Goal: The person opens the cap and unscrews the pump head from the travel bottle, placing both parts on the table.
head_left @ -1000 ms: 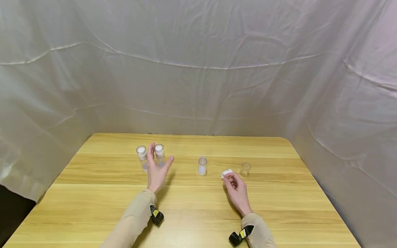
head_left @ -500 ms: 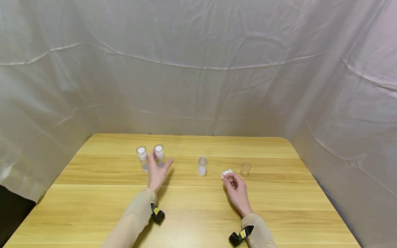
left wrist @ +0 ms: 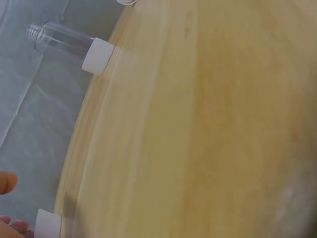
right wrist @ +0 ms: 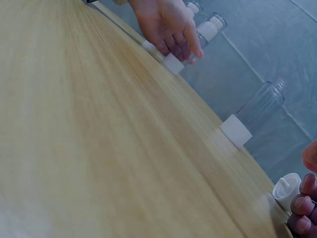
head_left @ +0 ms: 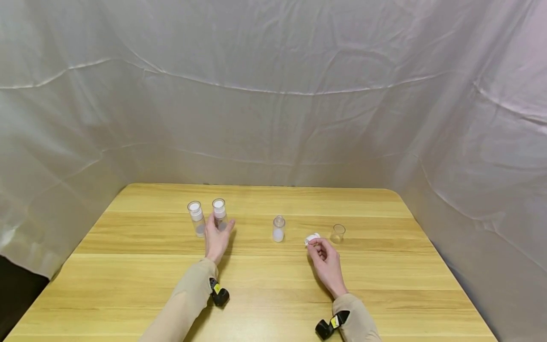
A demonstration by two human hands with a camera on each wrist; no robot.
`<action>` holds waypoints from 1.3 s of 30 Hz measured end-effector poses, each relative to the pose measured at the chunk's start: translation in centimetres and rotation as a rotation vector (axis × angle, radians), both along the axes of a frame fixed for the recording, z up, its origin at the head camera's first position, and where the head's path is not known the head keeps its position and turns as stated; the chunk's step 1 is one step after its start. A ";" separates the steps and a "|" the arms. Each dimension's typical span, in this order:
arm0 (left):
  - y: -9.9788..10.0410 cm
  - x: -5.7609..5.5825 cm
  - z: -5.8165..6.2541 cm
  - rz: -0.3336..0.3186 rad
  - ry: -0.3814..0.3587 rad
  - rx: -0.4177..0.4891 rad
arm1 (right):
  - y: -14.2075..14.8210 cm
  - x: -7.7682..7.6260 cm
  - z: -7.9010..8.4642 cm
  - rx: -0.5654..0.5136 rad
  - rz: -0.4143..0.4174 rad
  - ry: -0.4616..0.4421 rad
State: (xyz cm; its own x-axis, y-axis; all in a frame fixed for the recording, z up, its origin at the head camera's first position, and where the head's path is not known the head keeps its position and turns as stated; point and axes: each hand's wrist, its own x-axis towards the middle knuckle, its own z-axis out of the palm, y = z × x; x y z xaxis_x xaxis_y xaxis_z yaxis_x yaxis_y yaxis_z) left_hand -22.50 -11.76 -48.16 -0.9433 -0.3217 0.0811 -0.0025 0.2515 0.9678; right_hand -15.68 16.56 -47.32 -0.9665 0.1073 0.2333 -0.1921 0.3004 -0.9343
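Two capped pump bottles stand at the table's left: the outer pump bottle [head_left: 197, 217] and the inner pump bottle [head_left: 219, 209]. My left hand [head_left: 217, 243] is at the inner one, fingers along its left side and thumb spread to its right. My right hand [head_left: 326, 266] pinches a white pump top [head_left: 312, 238] with its fingertips; in the right wrist view that pump top [right wrist: 286, 190] is tilted, its open end showing. Between the hands stands an uncapped clear bottle [head_left: 278, 229], with a threaded neck and a white base [left wrist: 98, 56] in the left wrist view.
A clear overcap [head_left: 337, 233] stands beyond the right hand, to its right. Wood-grain table [head_left: 273, 294] lies under everything, and a grey curtain [head_left: 273, 123] hangs around its back and sides.
My left hand has lowered at the inner pump bottle and its thumb has drawn nearer to it. The right hand and the white pump top have stayed in place.
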 end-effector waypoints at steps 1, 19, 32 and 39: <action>0.0 0.0 -0.1 0.008 0.001 -0.004 | 0.0 0.0 0.0 0.000 0.000 0.001; 0.0 0.1 -0.3 0.064 0.052 -0.053 | 0.4 -0.9 -1.7 0.017 -0.008 0.017; 1.1 2.0 0.6 -0.064 0.062 -0.088 | 1.0 -1.8 -4.2 -0.001 0.004 0.118; 1.9 3.2 1.1 -0.191 0.068 -0.093 | 0.9 -1.8 -4.0 -0.007 -0.017 0.077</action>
State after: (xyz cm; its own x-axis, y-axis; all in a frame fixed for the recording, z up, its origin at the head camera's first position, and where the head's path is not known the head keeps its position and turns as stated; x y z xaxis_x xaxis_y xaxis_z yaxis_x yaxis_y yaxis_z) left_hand -19.28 -9.83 -47.06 -0.9778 -0.1259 0.1678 0.1184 0.3292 0.9368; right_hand -17.48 17.47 -51.31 -0.9437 0.1259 0.3061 -0.2584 0.2975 -0.9191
